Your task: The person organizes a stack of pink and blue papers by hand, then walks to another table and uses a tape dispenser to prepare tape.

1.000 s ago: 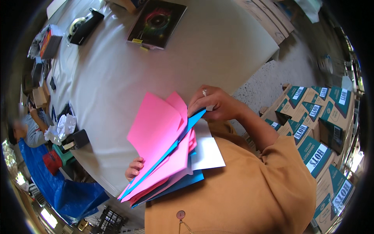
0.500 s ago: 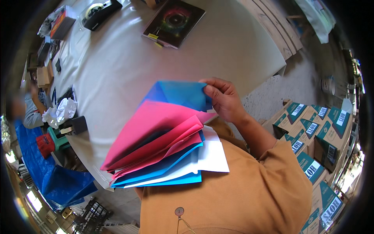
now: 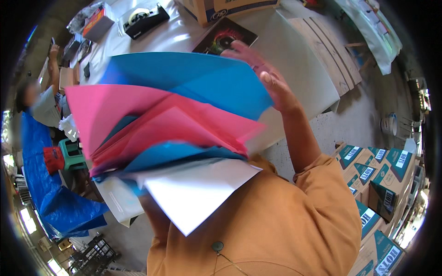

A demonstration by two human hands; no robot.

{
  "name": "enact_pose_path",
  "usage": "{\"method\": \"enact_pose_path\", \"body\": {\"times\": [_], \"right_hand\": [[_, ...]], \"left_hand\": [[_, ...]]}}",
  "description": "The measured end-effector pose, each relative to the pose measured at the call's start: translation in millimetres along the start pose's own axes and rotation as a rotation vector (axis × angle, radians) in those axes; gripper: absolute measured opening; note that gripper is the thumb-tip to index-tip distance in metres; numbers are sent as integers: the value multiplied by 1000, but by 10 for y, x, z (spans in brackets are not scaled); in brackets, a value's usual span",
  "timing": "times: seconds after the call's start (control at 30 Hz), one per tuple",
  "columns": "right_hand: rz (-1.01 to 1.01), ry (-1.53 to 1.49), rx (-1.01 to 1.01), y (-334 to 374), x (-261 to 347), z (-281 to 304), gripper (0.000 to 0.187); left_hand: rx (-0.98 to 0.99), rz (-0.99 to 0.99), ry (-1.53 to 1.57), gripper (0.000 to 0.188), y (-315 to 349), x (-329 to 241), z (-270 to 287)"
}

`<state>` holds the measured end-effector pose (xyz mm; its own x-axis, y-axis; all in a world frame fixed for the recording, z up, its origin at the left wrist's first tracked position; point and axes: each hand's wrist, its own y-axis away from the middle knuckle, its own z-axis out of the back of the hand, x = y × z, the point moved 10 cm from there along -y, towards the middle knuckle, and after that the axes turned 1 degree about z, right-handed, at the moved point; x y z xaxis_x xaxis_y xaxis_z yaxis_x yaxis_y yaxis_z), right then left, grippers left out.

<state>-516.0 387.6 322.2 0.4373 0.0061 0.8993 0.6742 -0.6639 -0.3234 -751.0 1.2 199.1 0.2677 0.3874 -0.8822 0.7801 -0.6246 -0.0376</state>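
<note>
A fanned stack of blue, pink and white paper sheets spreads in front of my body, raised off the table. My left forearm runs up under the stack; the sheets hide my left hand, but they appear to rest in it. At the right edge of the top blue sheet is my right hand, slightly blurred. Its fingers are stretched and the thumb stands apart, with nothing held. Whether it touches the blue sheet I cannot tell. One white sheet hangs with a corner pointing down toward my orange shirt.
On the light-covered table lie a dark book, a tape dispenser and a cardboard box. Wooden planks line its right side. Cartons stack at right. Another person is at far left near a green stool.
My right hand has let go of the blue sheet's corner and opened. The stack has risen and spread leftward, and the white sheet has swung down. My view has shifted; a cardboard box now shows.
</note>
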Motion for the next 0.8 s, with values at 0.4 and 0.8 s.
{"method": "enact_pose_path", "body": {"times": [0.4, 0.8], "right_hand": [[-105, 165, -46, -518, 141, 141, 19], [340, 158, -626, 117, 1315, 1079, 10]], "left_hand": [[-70, 312, -226, 42, -596, 411, -1016], [-252, 467, -295, 43, -841, 1401, -98]]}}
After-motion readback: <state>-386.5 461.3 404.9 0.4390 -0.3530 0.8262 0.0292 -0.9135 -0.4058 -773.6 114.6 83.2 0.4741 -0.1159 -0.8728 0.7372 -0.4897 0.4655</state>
